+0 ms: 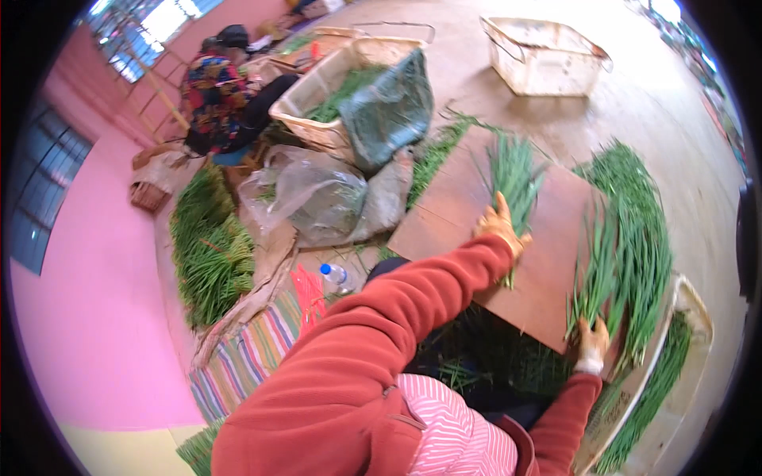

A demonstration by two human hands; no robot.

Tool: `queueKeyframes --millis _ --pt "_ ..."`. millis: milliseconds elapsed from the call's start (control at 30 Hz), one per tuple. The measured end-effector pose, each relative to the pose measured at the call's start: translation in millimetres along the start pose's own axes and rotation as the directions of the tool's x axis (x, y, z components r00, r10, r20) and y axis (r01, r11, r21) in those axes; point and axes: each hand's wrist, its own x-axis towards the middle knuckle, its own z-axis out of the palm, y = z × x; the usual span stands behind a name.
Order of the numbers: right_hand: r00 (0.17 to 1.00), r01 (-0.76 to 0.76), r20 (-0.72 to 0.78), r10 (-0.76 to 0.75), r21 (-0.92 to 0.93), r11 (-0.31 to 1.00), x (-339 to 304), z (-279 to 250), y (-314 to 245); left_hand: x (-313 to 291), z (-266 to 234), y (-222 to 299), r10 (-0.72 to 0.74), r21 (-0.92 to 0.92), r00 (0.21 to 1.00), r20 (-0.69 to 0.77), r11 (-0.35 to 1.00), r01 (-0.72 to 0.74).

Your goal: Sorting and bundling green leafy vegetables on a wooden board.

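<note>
A brown board (452,184) lies in front of me, with green chives on it. My left hand (500,230), in a yellowish glove, is around a small bunch of chives (514,170) near the board's middle. Its index finger points along the leaves, and stalk ends stick out below the palm. At the board's near right corner my right hand (592,341), gloved too, has its fingers closed on the lower ends of some chives (597,274). The fingertips are partly hidden among the stalks. A larger heap of chives (639,230) lies along the board's right side.
A pale crate (689,381) with chives stands at my right. Ahead are an off-white crate (548,59) and a crate of greens (305,119) with a green sack (389,111). Left lie bundled chives (206,254), red ties (308,293) and a bottle (337,275). Another person (222,91) sits far left.
</note>
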Motion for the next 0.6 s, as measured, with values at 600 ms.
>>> queueKeyframes --millis 600 --pt "0.983 -0.098 -0.173 0.059 -0.224 0.970 -45.3 -20.3 -58.0 -77.1 5.8 -6.2 0.541 -0.822 0.802 0.252 0.558 -0.117"
